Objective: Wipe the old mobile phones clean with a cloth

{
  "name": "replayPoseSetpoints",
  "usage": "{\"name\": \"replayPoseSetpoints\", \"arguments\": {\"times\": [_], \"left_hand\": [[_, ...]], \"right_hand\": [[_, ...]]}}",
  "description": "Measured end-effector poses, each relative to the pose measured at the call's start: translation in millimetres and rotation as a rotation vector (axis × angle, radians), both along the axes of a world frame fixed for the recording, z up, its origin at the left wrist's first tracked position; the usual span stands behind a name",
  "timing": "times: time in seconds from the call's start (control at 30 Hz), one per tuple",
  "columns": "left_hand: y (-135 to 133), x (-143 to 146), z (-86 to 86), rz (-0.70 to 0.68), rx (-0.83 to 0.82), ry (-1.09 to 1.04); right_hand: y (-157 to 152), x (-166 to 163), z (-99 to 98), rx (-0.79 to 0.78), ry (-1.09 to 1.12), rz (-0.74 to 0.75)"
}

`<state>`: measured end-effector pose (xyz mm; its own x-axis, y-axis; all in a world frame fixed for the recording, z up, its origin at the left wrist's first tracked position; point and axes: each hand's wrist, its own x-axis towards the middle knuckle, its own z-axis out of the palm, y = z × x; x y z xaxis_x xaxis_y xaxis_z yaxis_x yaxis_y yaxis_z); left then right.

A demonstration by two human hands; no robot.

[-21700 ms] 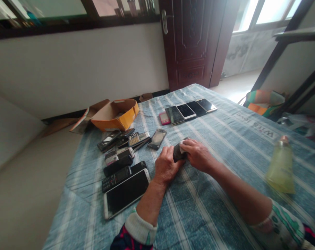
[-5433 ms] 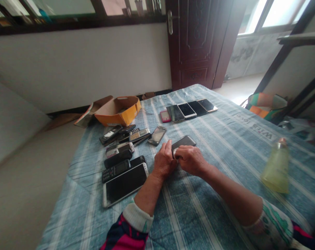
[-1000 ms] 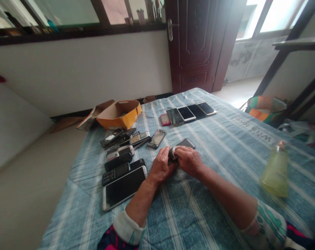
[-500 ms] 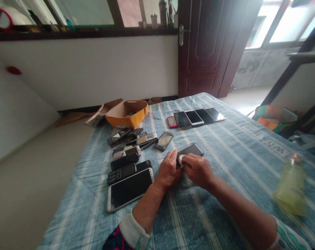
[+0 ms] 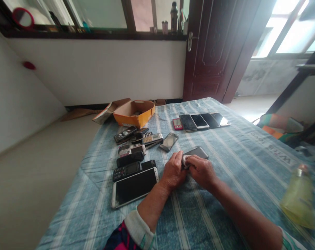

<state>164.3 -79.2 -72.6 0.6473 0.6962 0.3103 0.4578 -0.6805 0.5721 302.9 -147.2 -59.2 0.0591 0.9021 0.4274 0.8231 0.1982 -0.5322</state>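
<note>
Blue striped cloth covers the table.

- Nearest, left of the phone: big phone, screen up, beside the keypad phones. They lie side by side, apparently so each can be picked out.
- Bottle, yellowish, well right of the phone, out of the arms' way. Its contents can't be read.
- Left hand is curled round the phone's near end. It seems to pin the phone flat on the cloth so it won't slide.
- Right hand is closed on a white wad, pressed at the same end. Whether the wad is cloth or tissue is unclear.
- The hands cover the phone's near end, and only its dark far half shows.
- Beyond the phone: one small handset lies alone, then a neat row of five, edges touching.
- Far left of the phone: orange box, open. Its contents are hidden by the wall.
</note>
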Motion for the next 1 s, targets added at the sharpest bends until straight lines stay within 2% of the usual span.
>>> {"name": "replayPoseSetpoints", "arguments": {"times": [0.33,0.53,0.8,1.0], "left_hand": [[-1,2,-1.7,0.033,-0.052,-0.005],[0,2,-2.2,0.017,-0.026,-0.017],[2,2,-2.8,0.042,-0.008,-0.006],[3,0,-1.2,0.027,0.003,0.013]], "right_hand": [[-2,8,6.1,0.033,0.09,0.026],[9,13,-0.3,0.173,0.187,-0.066],[8,1,-6.9,0.069,0.133,0.048],[1,-7,-1.5,0.073,0.236,0.041]]}}
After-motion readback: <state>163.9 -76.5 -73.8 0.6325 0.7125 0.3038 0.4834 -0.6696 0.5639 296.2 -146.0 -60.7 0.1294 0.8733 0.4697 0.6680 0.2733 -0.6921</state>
